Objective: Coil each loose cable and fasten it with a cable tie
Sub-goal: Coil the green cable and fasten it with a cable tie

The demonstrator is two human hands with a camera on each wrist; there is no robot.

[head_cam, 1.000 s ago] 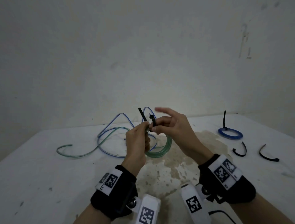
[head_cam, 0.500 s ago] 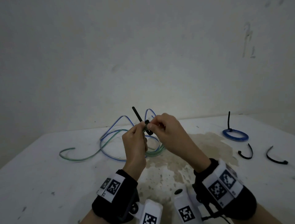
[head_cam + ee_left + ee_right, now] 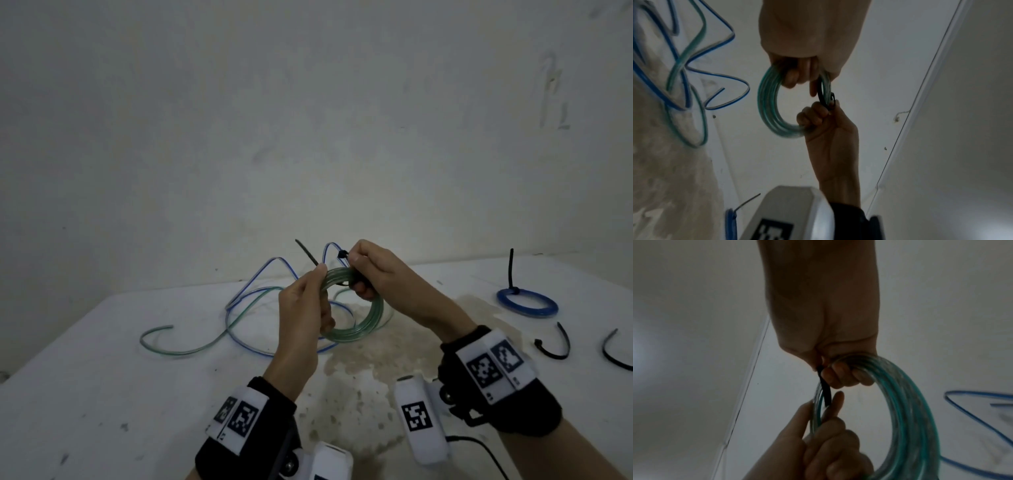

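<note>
I have the coil of translucent green cable (image 3: 349, 308) lifted off the stained white table (image 3: 102, 359), held up between my two hands in front of the wall. My left hand (image 3: 303, 308) is curled round the near-left arc of the coil, thumb and forefinger pinching the pointed tail of the thin black plastic cable tie (image 3: 308, 257), which slants up and away to the left. My right hand (image 3: 376, 274) is clenched on the top-right arc and pinches the tie's head end just above the bundle; the right wrist view shows the black strap (image 3: 825, 389) running along the green turns between the two hands. What the next move turns on, as I judge it: the tail lies left of the head, its long axis tilted up-left, so it has to be bent over the bundle toward my right hand, which sits nearest the head — I cannot tell from these pictures whether the tail has entered the head at all. The loose blue cable (image 3: 274, 270) sprawls on the table behind, tangled with a trailing green length (image 3: 191, 347). Off to the right lie a blue coil already tied (image 3: 527, 303) and two spare black ties (image 3: 558, 344) — well apart from my hands.
</note>
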